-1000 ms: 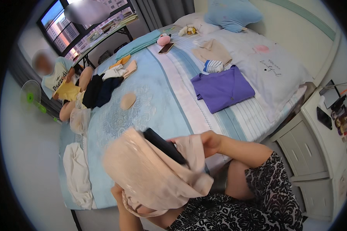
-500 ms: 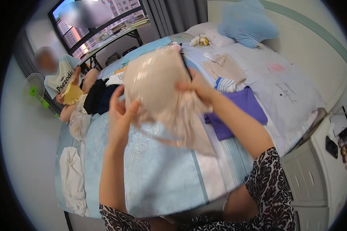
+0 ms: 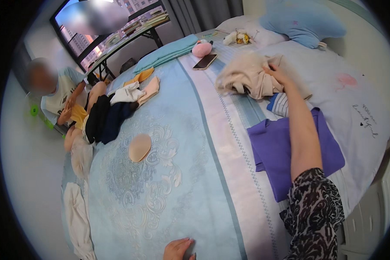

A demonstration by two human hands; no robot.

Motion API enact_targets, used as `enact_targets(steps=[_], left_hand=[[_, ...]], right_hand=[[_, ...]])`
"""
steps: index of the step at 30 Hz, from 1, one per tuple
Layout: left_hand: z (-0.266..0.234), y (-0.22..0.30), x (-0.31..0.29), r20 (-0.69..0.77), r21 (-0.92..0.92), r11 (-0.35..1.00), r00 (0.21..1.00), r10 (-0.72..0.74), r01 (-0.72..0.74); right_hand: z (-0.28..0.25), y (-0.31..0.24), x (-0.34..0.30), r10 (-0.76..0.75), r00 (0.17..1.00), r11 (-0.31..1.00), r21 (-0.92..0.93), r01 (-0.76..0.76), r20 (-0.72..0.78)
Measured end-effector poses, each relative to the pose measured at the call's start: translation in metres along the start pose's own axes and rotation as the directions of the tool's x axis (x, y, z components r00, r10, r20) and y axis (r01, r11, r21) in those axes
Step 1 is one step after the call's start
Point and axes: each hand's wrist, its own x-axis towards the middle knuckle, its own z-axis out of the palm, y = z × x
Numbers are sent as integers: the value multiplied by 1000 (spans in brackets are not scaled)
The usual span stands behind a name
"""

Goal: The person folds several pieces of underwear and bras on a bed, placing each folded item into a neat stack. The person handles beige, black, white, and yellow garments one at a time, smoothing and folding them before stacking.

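Observation:
At the far right of the bed, my right hand (image 3: 278, 74) has its fingers closed on a crumpled beige garment (image 3: 249, 80), some fingertips hidden in its folds. The garment rests over other beige cloth. Beside it, under my forearm, are a striped blue-and-white piece of clothing (image 3: 280, 104) and a folded purple garment (image 3: 268, 147). My left hand (image 3: 177, 250) lies at the lower edge, partly cut off, its visible fingers stretched out with nothing in them. An oval beige pad (image 3: 140, 147), like a bra insert, sits alone on the blue bedspread (image 3: 182, 182).
Left of the bed, a seated person (image 3: 63, 95) holds yellow cloth (image 3: 79, 115). Dark clothes (image 3: 110, 117), a white garment (image 3: 78, 221), a phone (image 3: 205, 62), a pink plush toy (image 3: 202, 48), a folded teal cloth (image 3: 169, 54) and a blue cushion (image 3: 301, 21) lie around the bed.
The beige garment, held up before me by both hands, is now down at the far right under my right hand. My left hand has let go and drawn back. The oval pad now shows.

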Motion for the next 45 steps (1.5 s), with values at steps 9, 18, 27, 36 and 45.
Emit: enact_targets(steps=[9,18,27,36,45], left_hand=[[-4,-5,-4,-45,46,998,998,35,-33],[-1,-21,-14,-210,-77,995,976,50,-67],[-3,-19,-16,-209,-99,990,975,75,-97],[8,-28,-11,-271,-105,987,958,91,-124],[6,-23,-6,-283,-85,992,957,64,-92]], right_hand=[[41,-168,-41,-803,581,401,-841,364,-131],[112,-223,-93,83,975,380,-911,160,206],[287,-289,-227,-653,504,339,-376,862,565],[113,-163,-118,-340,929,486,-873,42,-145],[34,-94,-53,106,929,986,156,-53,-355]])
